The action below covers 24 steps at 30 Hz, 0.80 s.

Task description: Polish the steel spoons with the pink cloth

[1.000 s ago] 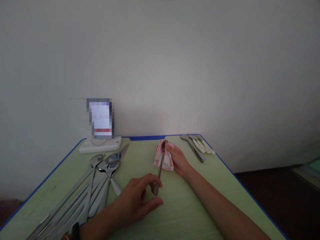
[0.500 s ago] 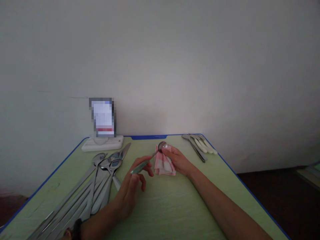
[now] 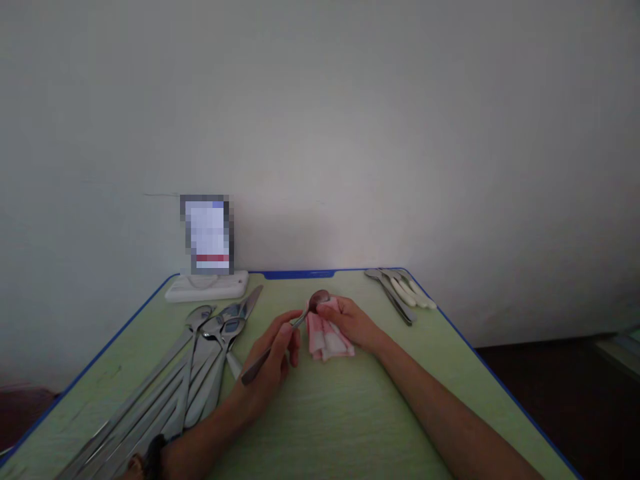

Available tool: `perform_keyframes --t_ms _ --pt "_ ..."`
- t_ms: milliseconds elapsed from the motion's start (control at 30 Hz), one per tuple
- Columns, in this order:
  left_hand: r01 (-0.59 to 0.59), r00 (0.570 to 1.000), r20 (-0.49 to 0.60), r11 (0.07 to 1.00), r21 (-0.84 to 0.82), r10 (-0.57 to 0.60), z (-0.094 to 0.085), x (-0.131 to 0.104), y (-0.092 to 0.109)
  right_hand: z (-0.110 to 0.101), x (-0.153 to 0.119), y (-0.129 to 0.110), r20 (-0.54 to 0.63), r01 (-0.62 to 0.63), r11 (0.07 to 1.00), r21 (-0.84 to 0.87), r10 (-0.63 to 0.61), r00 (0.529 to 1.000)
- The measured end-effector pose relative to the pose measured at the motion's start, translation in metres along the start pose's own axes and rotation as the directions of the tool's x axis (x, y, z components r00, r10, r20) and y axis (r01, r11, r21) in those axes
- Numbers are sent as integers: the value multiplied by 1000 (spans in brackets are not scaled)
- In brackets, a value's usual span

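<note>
A metal spoon [image 3: 259,366] slants between my two hands above the middle of the table. My left hand [image 3: 274,352] pinches its handle between thumb and fingers, and the handle's end sticks out toward the lower left. At the bowl end, my right hand [image 3: 353,323] presses a folded pink and white cloth [image 3: 330,343] against the spoon, thumb on the bowl. The cloth's lower part hangs down below the fingers.
Many long-handled spoons and a knife [image 3: 186,373] lie piled at the left. Several utensils [image 3: 395,297], some white-handled, lie at the back right. A blurred screen [image 3: 209,233] stands on a white base [image 3: 207,287] at the back left, by the wall.
My left thumb has closed onto the spoon handle, which was resting across my looser fingers. The spoon has turned and its handle end has moved down and left. The cloth has shifted slightly.
</note>
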<state>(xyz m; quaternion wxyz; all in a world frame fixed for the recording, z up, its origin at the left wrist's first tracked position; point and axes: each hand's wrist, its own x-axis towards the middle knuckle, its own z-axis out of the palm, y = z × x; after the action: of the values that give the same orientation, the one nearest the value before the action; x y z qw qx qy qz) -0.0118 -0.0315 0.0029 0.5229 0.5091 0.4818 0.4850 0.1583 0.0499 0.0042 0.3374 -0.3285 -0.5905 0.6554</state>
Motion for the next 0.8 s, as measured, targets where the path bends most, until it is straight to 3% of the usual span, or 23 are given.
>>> perform_keyframes --t_ms 200,300,400,567,667,800 --pt "13 1000 -4 994 106 -13 1 0 2 2 -1 5 -37 -59 990 127 64 997" --pt "9 1000 15 986 167 -11 -2 0 -1 2 2 6 -66 -19 973 230 35 997" --pt "29 999 19 985 169 -32 -5 3 -7 1 5 7 -134 34 968 248 -1 991" --pt "10 999 46 983 186 -19 -4 3 -7 2 3 7 -60 -20 971 239 36 998" --pt "11 999 51 988 152 -19 -1 0 -3 1 3 8 -114 -12 982 186 34 993" --pt "10 999 36 994 112 -14 0 -1 -2 2 5 4 -156 47 945 323 4 988"
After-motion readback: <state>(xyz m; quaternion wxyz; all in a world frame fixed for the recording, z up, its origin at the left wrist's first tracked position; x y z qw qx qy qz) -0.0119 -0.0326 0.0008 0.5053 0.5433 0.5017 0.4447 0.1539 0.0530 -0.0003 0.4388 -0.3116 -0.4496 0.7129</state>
